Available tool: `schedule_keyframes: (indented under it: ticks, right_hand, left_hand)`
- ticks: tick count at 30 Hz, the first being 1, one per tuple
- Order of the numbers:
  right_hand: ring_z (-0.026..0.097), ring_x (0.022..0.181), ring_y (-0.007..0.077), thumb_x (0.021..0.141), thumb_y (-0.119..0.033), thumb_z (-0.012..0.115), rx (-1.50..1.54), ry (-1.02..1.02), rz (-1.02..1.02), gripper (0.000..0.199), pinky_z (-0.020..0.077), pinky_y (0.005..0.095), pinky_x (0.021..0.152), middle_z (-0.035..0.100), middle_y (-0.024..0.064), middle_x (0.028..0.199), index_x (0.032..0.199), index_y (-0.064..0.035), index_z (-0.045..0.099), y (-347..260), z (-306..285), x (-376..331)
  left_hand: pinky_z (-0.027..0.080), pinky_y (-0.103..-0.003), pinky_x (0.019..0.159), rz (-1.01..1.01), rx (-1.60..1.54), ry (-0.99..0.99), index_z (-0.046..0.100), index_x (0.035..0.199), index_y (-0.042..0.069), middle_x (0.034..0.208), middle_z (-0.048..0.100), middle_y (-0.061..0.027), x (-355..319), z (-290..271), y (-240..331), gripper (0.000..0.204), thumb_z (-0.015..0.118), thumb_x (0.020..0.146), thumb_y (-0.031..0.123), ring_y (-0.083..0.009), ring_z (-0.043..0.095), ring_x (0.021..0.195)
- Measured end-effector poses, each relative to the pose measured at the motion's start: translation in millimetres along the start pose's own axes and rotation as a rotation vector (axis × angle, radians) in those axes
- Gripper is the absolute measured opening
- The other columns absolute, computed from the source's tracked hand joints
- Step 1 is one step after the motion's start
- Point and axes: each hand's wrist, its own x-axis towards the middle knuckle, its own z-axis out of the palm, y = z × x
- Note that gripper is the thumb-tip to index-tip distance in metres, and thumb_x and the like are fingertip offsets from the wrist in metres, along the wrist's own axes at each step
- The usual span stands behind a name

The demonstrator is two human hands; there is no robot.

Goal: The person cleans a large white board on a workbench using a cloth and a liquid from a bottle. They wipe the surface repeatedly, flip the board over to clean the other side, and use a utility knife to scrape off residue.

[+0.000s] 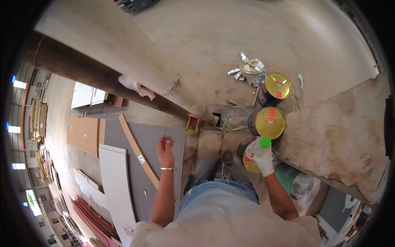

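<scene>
My right hand (264, 161), in a white glove, is closed around a clear plastic bottle (256, 149) with a green cap (265, 142). Right below the bottle stands a drum with a gold lid (252, 165), partly covered by that hand. Two more gold-lidded drums (270, 122) (277, 85) stand in line farther ahead, with red marks on their lids. My left hand (165, 151) is bare, with a bracelet (168, 168) at the wrist. Its fingers are loosely bent and apart, and nothing shows in them. The nearest things beneath it are a grey panel (154, 138) and a long brown strip (138, 149).
A thick pale column (123, 37) and a dark one (78, 57) rise at the left front, a white glove (135, 86) lying against them. Crumpled foil (251, 68) tops a container ahead. A worn board (333, 140) and a green bucket (286, 177) stand right; boards (113, 173) lie left.
</scene>
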Motion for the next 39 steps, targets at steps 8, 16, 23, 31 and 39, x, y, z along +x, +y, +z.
schedule_keyframes:
  ticks: [8,16,23,31,39]
  right_hand:
    - [0.067,0.118,0.0348,0.062,-0.024,0.093,0.035,0.220,0.199,0.089,0.0543,0.0464,0.097,0.068,0.0155,0.125,0.139,-0.0148,0.048,-2.2,-5.1,57.5]
    - [0.065,0.121,0.0299,0.061,-0.029,0.095,0.174,0.154,0.272,0.095,0.0520,0.0426,0.101,0.067,0.0126,0.129,0.142,-0.0137,0.047,-30.1,28.6,148.7]
    - [0.065,0.120,0.0309,0.062,-0.035,0.096,0.042,0.010,0.081,0.097,0.0511,0.0419,0.102,0.067,0.0133,0.128,0.142,-0.0098,0.048,-112.6,52.5,295.6]
    - [0.064,0.120,0.0389,0.064,-0.039,0.094,-0.023,-0.271,0.077,0.092,0.0526,0.0464,0.101,0.068,0.0171,0.126,0.141,-0.0188,0.048,-177.4,67.1,500.3]
    - [0.066,0.119,0.0348,0.066,-0.040,0.093,-0.017,-0.240,0.095,0.088,0.0530,0.0422,0.101,0.070,0.0135,0.125,0.140,-0.0187,0.052,-184.5,44.8,654.0]
  left_hand:
    - [0.052,-0.035,0.085,-0.119,-0.076,0.100,0.063,0.127,0.005,0.118,0.070,-0.0089,118.6,59.1,63.6,0.033,0.050,0.104,0.025,-0.0184,0.066,0.104]
    - [0.050,-0.042,0.097,-0.361,-0.691,0.251,0.061,0.137,0.016,0.136,0.065,-0.0050,176.2,118.0,-22.4,0.044,0.045,0.105,0.042,-0.0218,0.061,0.122]
    - [0.051,-0.044,0.097,-0.705,-0.658,-0.140,0.060,0.136,0.014,0.134,0.066,-0.0072,231.6,262.5,-79.6,0.044,0.047,0.103,0.039,-0.0243,0.062,0.120]
    - [0.052,-0.046,0.097,-0.761,0.310,-0.631,0.060,0.135,0.011,0.131,0.067,-0.0098,311.2,328.4,-158.5,0.043,0.050,0.102,0.036,-0.0271,0.064,0.118]
    - [0.052,-0.049,0.098,-0.658,0.814,-0.721,0.059,0.135,0.009,0.129,0.068,-0.0123,340.6,301.2,-166.0,0.042,0.052,0.100,0.032,-0.0300,0.066,0.116]
